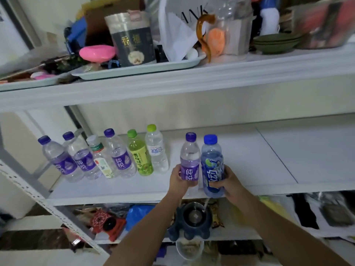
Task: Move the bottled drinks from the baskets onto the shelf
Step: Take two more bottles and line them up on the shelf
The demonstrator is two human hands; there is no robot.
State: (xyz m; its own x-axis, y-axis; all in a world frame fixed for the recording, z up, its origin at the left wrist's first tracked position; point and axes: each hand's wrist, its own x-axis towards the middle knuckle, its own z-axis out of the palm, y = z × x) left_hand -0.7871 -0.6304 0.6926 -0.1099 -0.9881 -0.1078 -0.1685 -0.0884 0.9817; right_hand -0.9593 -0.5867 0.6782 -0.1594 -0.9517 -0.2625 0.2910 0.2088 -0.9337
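Both bottles at the front edge of the shelf (249, 160) | my left hand (179, 181) grips the purple-label water bottle (189, 166), my right hand (229, 182) the blue sports drink bottle (212, 166) | likely full, heavy, slick; best held at the label band

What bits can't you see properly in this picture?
Head view:
The baskets: out of frame, so drinks left unknown.
Base of the purple-label bottle: covered by the left hand; touching the shelf or not, unclear.
Label of the blue bottle: partly hidden by the right hand.
Print on the white-capped bottle: too small.

L hand (177, 179) w/ purple bottle (190, 158), R hand (230, 182) w/ blue bottle (212, 166)
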